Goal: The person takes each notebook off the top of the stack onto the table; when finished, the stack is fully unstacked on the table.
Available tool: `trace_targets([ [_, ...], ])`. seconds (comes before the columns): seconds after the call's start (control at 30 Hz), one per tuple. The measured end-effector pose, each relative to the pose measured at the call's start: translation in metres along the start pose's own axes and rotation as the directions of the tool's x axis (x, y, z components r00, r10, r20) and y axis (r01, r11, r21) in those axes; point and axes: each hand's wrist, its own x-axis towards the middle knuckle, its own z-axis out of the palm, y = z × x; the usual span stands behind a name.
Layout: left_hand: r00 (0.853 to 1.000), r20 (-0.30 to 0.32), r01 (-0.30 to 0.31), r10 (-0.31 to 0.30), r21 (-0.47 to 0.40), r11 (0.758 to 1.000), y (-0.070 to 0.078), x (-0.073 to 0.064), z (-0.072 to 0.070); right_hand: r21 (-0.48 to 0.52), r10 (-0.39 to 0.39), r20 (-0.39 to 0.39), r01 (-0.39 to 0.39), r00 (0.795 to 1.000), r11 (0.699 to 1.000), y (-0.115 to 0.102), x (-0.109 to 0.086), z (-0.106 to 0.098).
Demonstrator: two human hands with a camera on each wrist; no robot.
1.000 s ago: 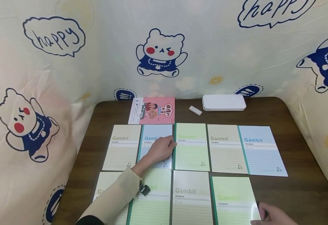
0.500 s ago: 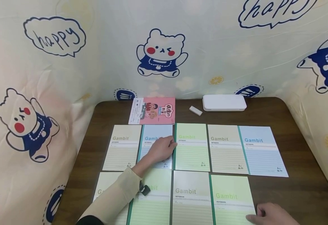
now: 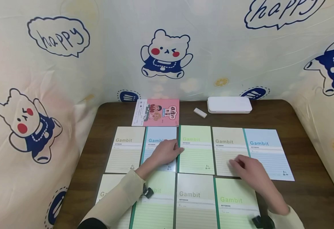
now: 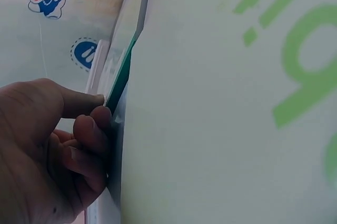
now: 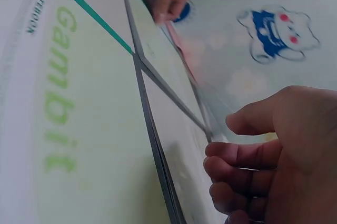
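In the head view, two rows of lined Gambit notebooks lie face up. My left hand [image 3: 167, 152] rests over the blue notebook [image 3: 159, 134] in the upper row. Its fingertips are at the teal spine of the green notebook [image 3: 196, 149], and the left wrist view shows a finger [image 4: 89, 103] at that edge. My right hand [image 3: 248, 170] is over the right part of the beige notebook [image 3: 227, 148], fingers loosely bent and holding nothing. Just below it lies another green notebook [image 3: 234, 190], its lower right corner overlapped by the right wrist's camera.
Behind the rows are a pink booklet [image 3: 164, 113], a white eraser [image 3: 200, 113] and a white case [image 3: 229, 105]. A second blue notebook [image 3: 269, 152] ends the upper row. The brown table [image 3: 301, 143] meets printed cloth on its far side and flanks.
The lower-row green notebook slid slightly left and up beside its beige neighbour. My right hand then left its edge and moved up over the upper row. My left hand stayed nearly still.
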Motion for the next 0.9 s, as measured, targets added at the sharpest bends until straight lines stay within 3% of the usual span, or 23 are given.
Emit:
trace_targets([
  [0.17,0.999,0.040,0.009,-0.010,0.020,1.000,0.006,0.001,-0.001,-0.058,-0.063,0.067,0.067,0.996,0.996,-0.015,0.033,0.019],
  [0.33,0.999,0.038,0.018,-0.020,0.039,0.999,0.010,0.000,-0.001,-0.128,-0.075,0.129,0.092,0.989,0.987,-0.026,0.047,0.028],
  [0.57,1.000,0.014,-0.015,0.014,0.081,0.997,0.010,0.001,-0.001,-0.239,-0.140,0.234,0.196,0.962,0.951,-0.039,0.055,0.032],
  [0.73,1.000,0.023,0.003,-0.004,0.039,0.999,0.006,0.002,0.000,-0.246,-0.159,0.269,0.227,0.950,0.942,-0.046,0.055,0.033],
  [0.9,0.999,0.030,0.019,-0.018,-0.038,0.999,0.004,0.002,-0.004,-0.248,-0.152,0.271,0.221,0.951,0.943,-0.047,0.055,0.035],
])
